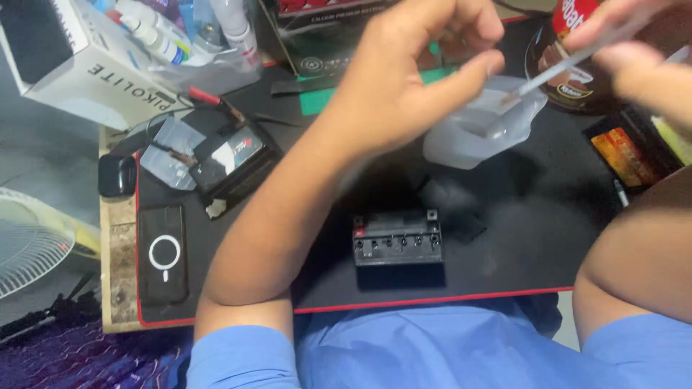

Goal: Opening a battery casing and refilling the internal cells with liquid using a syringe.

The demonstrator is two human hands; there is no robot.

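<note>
Hands raised over bench: left hand [404,79] grip clamped on a translucent plastic cup [479,122], far centre. Right hand [634,43] grip pinched on a thin stick [559,68], tip in cup. Small black battery [397,238] near centre on black mat [519,238].

We count two small black rectangular batteries [397,240] [234,160], one black phone [163,253], one translucent plastic cup [481,126], two white bottles [153,30] [236,27].
</note>
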